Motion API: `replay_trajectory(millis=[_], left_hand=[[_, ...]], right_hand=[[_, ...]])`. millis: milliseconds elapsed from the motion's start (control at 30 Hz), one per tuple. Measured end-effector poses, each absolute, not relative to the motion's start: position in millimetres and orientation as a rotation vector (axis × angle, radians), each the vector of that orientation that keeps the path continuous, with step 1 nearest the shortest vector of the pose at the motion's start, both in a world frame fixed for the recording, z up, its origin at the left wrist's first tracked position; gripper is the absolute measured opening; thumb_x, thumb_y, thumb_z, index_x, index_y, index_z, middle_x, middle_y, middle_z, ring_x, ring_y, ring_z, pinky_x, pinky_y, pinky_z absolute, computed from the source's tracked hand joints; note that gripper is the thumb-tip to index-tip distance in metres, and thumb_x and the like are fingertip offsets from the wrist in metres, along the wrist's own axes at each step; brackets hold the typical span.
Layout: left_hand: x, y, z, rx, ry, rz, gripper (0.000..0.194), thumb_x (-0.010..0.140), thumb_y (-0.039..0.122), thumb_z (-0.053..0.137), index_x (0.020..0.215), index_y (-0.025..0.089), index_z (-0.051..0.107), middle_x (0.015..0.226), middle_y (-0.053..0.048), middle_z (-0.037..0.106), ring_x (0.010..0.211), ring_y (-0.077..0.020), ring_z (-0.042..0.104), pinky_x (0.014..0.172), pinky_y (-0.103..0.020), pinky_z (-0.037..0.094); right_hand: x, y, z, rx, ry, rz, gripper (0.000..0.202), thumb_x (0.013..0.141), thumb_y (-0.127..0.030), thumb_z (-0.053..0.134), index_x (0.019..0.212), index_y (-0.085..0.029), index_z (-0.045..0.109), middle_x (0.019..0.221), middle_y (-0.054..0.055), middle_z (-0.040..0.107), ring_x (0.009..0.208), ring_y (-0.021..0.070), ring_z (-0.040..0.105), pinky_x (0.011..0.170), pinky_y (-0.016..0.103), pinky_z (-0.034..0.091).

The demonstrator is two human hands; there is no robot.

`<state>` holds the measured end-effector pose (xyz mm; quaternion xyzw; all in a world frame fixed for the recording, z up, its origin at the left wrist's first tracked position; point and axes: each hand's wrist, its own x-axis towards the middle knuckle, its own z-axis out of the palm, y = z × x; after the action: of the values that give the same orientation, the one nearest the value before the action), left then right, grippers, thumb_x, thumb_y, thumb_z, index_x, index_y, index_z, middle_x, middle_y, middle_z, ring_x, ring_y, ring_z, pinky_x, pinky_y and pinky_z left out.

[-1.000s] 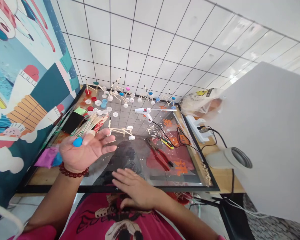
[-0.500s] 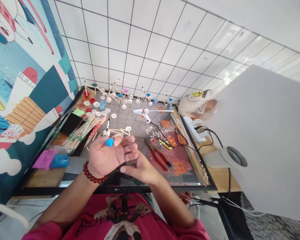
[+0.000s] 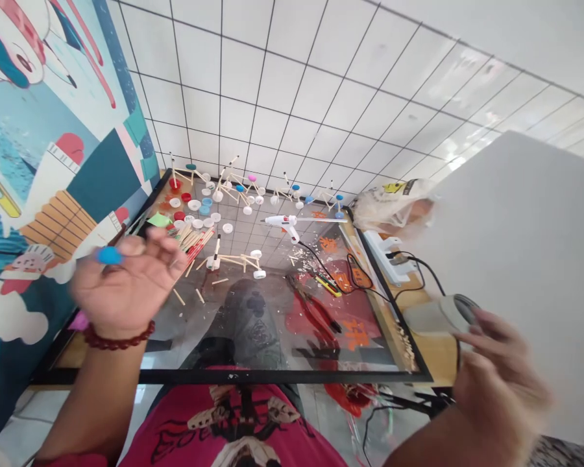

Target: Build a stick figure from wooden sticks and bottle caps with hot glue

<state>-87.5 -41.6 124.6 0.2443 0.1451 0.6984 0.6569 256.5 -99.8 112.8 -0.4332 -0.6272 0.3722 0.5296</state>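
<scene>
My left hand (image 3: 129,292), palm up at the left, pinches a small blue ball (image 3: 109,255) that looks like soft clay between thumb and forefinger. The other fingers are curled loosely. Far to the right, my right hand (image 3: 501,373) is smeared by motion. Its fingers overlap the rim of a grey cup-like container (image 3: 431,316); I cannot tell whether they touch it. Between the hands, a small stick frame (image 3: 233,261) with white bottle-cap wheels rests on the glass tabletop (image 3: 175,337).
A white glue gun (image 3: 282,222) lies toward the back, its cord running right. Red-handled pliers (image 3: 316,305) and a yellow cutter (image 3: 328,287) are at the right. Several finished stick models, loose caps (image 3: 193,205) and wooden sticks (image 3: 194,240) fill the back left. A power strip (image 3: 389,256) sits beyond.
My hands have parted. The left has moved left with the blue ball, and the right has swung far right to the grey container. The stick frame is now uncovered.
</scene>
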Motion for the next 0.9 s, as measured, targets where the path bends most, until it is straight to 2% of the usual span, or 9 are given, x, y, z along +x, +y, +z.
replay_trajectory(millis=[100, 233, 367, 600, 667, 733, 800, 833, 900], left_hand=[[-41, -50, 111, 0.627, 0.550, 1.158, 0.019, 0.074, 0.034, 0.075, 0.076, 0.016, 0.069, 0.083, -0.005, 0.065, 0.075, -0.0157, 0.058, 0.069, -0.031, 0.052], [2, -63, 92, 0.818, 0.812, 0.982, 0.021, 0.073, 0.035, 0.080, 0.082, 0.016, 0.074, 0.074, -0.002, 0.063, 0.068, -0.0114, 0.055, 0.067, -0.025, 0.044], [2, -68, 87, 0.894, 0.860, 1.026, 0.021, 0.076, 0.036, 0.080, 0.085, 0.018, 0.075, 0.081, -0.002, 0.065, 0.073, -0.0113, 0.054, 0.071, -0.025, 0.044], [-40, -64, 126, 0.740, 0.541, 1.399, 0.022, 0.079, 0.039, 0.073, 0.081, 0.017, 0.070, 0.075, -0.003, 0.057, 0.072, -0.0137, 0.053, 0.069, -0.027, 0.049], [-43, -64, 133, 0.625, 0.470, 1.355, 0.020, 0.079, 0.036, 0.073, 0.082, 0.017, 0.069, 0.076, -0.003, 0.054, 0.071, -0.0132, 0.053, 0.065, -0.026, 0.050], [-47, -63, 135, 0.507, 0.451, 1.302, 0.019, 0.076, 0.034, 0.076, 0.082, 0.017, 0.068, 0.077, -0.002, 0.053, 0.070, -0.0121, 0.052, 0.061, -0.024, 0.050], [-57, -63, 134, 0.451, 0.441, 1.381, 0.020, 0.074, 0.034, 0.078, 0.081, 0.019, 0.067, 0.077, -0.001, 0.053, 0.067, -0.0108, 0.050, 0.059, -0.023, 0.049], [-64, -62, 134, 0.463, 0.441, 1.468, 0.021, 0.073, 0.035, 0.078, 0.081, 0.019, 0.067, 0.076, -0.001, 0.053, 0.067, -0.0103, 0.050, 0.060, -0.023, 0.049], [-76, -58, 133, 0.543, 0.485, 1.677, 0.022, 0.073, 0.036, 0.077, 0.080, 0.018, 0.067, 0.076, -0.001, 0.055, 0.068, -0.0104, 0.050, 0.063, -0.024, 0.051]], right_hand=[[240, -97, 110, -1.091, -1.635, 0.740, 0.038, 0.079, -0.043, 0.077, 0.112, -0.027, 0.068, 0.092, 0.006, 0.069, 0.081, 0.0198, 0.065, 0.073, 0.038, 0.057], [225, -90, 107, -1.096, -1.854, 0.581, 0.052, 0.081, -0.035, 0.078, 0.129, -0.030, 0.060, 0.109, 0.007, 0.069, 0.089, 0.0193, 0.066, 0.082, 0.037, 0.058], [207, -80, 97, -1.035, -1.932, 0.596, 0.069, 0.081, -0.035, 0.079, 0.142, -0.031, 0.047, 0.120, 0.008, 0.064, 0.095, 0.0194, 0.065, 0.090, 0.038, 0.057], [134, -83, 76, -0.799, -1.840, 0.991, 0.058, 0.089, -0.034, 0.069, 0.142, -0.029, 0.047, 0.131, 0.011, 0.061, 0.119, 0.0234, 0.060, 0.103, 0.041, 0.051], [125, -86, 75, -0.679, -1.673, 1.170, 0.068, 0.084, -0.039, 0.075, 0.144, -0.030, 0.045, 0.128, 0.010, 0.064, 0.113, 0.0236, 0.064, 0.098, 0.041, 0.054], [140, -85, 77, -0.613, -1.516, 1.295, 0.058, 0.082, -0.040, 0.076, 0.135, -0.032, 0.055, 0.105, 0.006, 0.072, 0.086, 0.0196, 0.071, 0.077, 0.035, 0.060], [179, -79, 81, -0.662, -1.440, 1.309, 0.015, 0.092, -0.036, 0.065, 0.104, -0.030, 0.071, 0.067, -0.003, 0.069, 0.045, 0.0102, 0.055, 0.047, 0.024, 0.051], [204, -74, 83, -0.739, -1.361, 1.160, 0.010, 0.092, -0.034, 0.064, 0.093, -0.028, 0.072, 0.061, -0.005, 0.065, 0.038, 0.0080, 0.047, 0.042, 0.022, 0.045], [250, -66, 89, -1.093, -1.215, 0.654, 0.015, 0.082, -0.028, 0.075, 0.096, -0.026, 0.072, 0.076, -0.001, 0.070, 0.058, 0.0123, 0.060, 0.058, 0.028, 0.054]])
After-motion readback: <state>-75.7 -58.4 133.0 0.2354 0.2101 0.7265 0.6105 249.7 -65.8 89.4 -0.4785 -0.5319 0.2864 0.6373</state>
